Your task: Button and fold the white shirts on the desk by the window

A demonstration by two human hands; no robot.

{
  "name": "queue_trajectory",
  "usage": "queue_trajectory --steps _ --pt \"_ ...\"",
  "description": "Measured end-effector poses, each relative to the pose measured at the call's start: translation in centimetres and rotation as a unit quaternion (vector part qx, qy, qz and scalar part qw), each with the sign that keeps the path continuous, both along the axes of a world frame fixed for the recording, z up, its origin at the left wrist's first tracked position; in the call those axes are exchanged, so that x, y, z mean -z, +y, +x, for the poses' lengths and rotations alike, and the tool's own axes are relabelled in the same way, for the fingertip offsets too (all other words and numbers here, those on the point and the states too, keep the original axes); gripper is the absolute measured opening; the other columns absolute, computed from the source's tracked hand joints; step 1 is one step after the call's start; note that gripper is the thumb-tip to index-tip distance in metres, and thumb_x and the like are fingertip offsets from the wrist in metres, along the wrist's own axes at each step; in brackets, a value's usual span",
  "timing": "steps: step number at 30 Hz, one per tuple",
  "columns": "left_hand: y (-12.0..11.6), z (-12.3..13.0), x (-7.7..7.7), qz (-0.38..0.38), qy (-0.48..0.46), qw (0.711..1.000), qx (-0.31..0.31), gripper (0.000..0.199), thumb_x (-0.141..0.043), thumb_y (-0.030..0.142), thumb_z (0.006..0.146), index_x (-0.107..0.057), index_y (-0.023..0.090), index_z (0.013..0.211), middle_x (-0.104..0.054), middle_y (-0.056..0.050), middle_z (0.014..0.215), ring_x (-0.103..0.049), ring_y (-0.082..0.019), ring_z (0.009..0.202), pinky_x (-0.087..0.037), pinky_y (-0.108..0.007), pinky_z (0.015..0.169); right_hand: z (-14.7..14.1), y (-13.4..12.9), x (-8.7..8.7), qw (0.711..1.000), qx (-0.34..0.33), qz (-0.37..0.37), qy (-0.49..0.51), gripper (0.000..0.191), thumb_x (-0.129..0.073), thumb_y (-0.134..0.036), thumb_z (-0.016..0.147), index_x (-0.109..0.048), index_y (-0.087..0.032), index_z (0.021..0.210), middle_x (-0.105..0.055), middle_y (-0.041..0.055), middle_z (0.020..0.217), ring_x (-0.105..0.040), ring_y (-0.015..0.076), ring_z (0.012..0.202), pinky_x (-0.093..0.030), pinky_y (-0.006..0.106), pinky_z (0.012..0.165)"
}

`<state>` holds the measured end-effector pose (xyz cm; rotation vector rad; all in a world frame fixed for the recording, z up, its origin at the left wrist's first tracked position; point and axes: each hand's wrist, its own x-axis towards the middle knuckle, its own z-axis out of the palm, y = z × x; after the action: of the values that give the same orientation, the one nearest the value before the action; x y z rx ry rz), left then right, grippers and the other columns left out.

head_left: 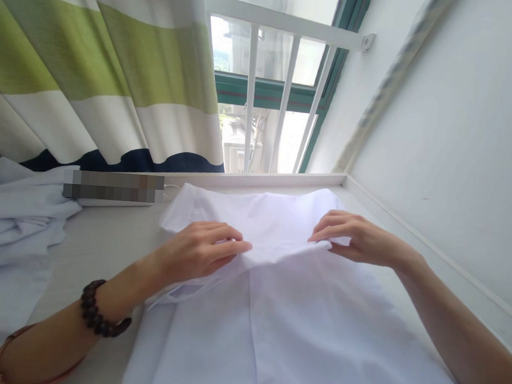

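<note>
The left hand (210, 250) and the right hand (351, 237) both had their fingers nearly closed, pinching the edge of white cloth (291, 311) between them.

Left hand (217, 249) palm down, fingers bent — right hand (351, 237) opposite, thumb and fingertips pinched, both forearms angled inward

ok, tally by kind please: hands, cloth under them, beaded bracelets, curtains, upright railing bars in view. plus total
Hands: 2 (left hand, right hand)
White cloth: 1
Beaded bracelet: 1
Curtain: 1
Railing bars: 3
Total: 8
</note>
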<state>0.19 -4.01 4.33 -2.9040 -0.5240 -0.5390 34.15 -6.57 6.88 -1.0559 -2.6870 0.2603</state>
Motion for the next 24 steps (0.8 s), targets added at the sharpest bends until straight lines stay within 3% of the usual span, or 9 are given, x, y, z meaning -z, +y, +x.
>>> queue_trajectory --steps 3,6,8,10,12,14,17,20,24 --pt "-1.2 -0.3 -0.4 -0.068 0.010 0.998 0.016 0.028 -0.043 0.020 0.094 -0.067 0.024 0.108 -0.071 -0.006 0.101 -0.066 -0.016 0.083 -0.052 -0.028 0.074 -0.4 -0.6 -0.2 0.996 0.014 -0.088 -0.030 0.030 -0.053 -0.018 0.084 -0.073 -0.029 0.104 -0.071 0.0031 0.101 -0.062 0.0212 0.099 -0.048 0.033 0.086" --pt "-1.8 -0.1 -0.9 -0.206 0.047 0.977 0.027 0.027 -0.049 0.023 0.092 -0.067 0.025 0.112 -0.071 -0.005 0.106 -0.067 -0.017 0.089 -0.053 -0.026 0.078 -0.5 -0.7 0.1 0.979 0.029 -0.195 -0.057 0.039 -0.054 -0.015 0.079 -0.071 -0.030 0.111 -0.069 0.0015 0.111 -0.063 0.0214 0.103 -0.049 0.032 0.090" --pt "-1.1 0.2 -1.3 -0.290 0.062 0.955 0.003 0.029 -0.049 0.030 0.093 -0.066 0.026 0.117 -0.069 -0.004 0.113 -0.066 -0.017 0.098 -0.052 -0.025 0.085 -0.2 -0.2 -0.1 0.968 0.026 -0.245 -0.045 0.044 -0.055 -0.020 0.079 -0.067 -0.030 0.120 -0.065 0.0013 0.121 -0.062 0.0224 0.109 -0.048 0.032 0.094" --pt "0.8 0.6 -1.7 -0.310 0.055 0.948 -0.051 0.033 -0.042 0.037 0.097 -0.064 0.025 0.118 -0.068 -0.003 0.118 -0.063 -0.018 0.106 -0.049 -0.027 0.091 0.0 0.8 -0.7 0.962 0.028 -0.269 -0.038 0.045 -0.056 -0.027 0.081 -0.064 -0.030 0.125 -0.063 0.0009 0.128 -0.058 0.0240 0.117 -0.046 0.032 0.098" --pt "3.6 1.2 -1.7 -0.248 0.015 0.960 -0.126 0.040 -0.034 0.039 0.098 -0.065 0.020 0.114 -0.067 -0.006 0.119 -0.061 -0.021 0.110 -0.045 -0.033 0.097 -0.3 2.5 -1.2 0.965 0.060 -0.253 -0.043 0.043 -0.054 -0.034 0.084 -0.063 -0.030 0.126 -0.060 0.0009 0.133 -0.054 0.0250 0.123 -0.043 0.034 0.102" --pt "6.3 1.7 -0.9 -0.191 0.000 0.964 -0.184 0.046 -0.028 0.039 0.099 -0.063 0.016 0.117 -0.065 -0.009 0.122 -0.058 -0.023 0.114 -0.041 -0.037 0.103 -1.2 4.8 -0.7 0.976 0.125 -0.177 -0.036 0.045 -0.050 -0.042 0.088 -0.058 -0.029 0.131 -0.054 0.0025 0.139 -0.049 0.0253 0.128 -0.038 0.038 0.107" --pt "9.1 1.8 1.1 -0.151 0.045 0.960 -0.231 0.049 -0.024 0.037 0.099 -0.057 0.012 0.126 -0.058 -0.013 0.133 -0.050 -0.025 0.125 -0.033 -0.041 0.109 -2.4 8.6 1.8 0.974 0.215 -0.051 -0.040 0.055 -0.036 -0.050 0.094 -0.045 -0.024 0.142 -0.043 0.0070 0.149 -0.036 0.0252 0.138 -0.027 0.041 0.114" --pt "9.7 0.7 3.4 -0.151 0.091 0.936 -0.304 0.058 -0.023 0.043 0.098 -0.041 0.011 0.143 -0.039 -0.014 0.150 -0.032 -0.029 0.140 -0.021 -0.045 0.115 -1.3 11.0 5.3 0.931 0.349 -0.020 -0.100 0.058 -0.033 -0.052 0.095 -0.042 -0.023 0.144 -0.033 0.0085 0.154 -0.024 0.0270 0.144 -0.016 0.045 0.117" --pt "8.9 -0.8 4.8 -0.158 0.093 0.917 -0.354 0.068 -0.017 0.051 0.096 -0.027 0.011 0.150 -0.024 -0.013 0.157 -0.020 -0.028 0.145 -0.014 -0.044 0.117 2.2 11.4 8.3 0.901 0.421 -0.038 -0.092 0.062 -0.020 -0.052 0.097 -0.033 -0.020 0.149 -0.025 0.0140 0.156 -0.024 0.0312 0.143 -0.020 0.054 0.113"
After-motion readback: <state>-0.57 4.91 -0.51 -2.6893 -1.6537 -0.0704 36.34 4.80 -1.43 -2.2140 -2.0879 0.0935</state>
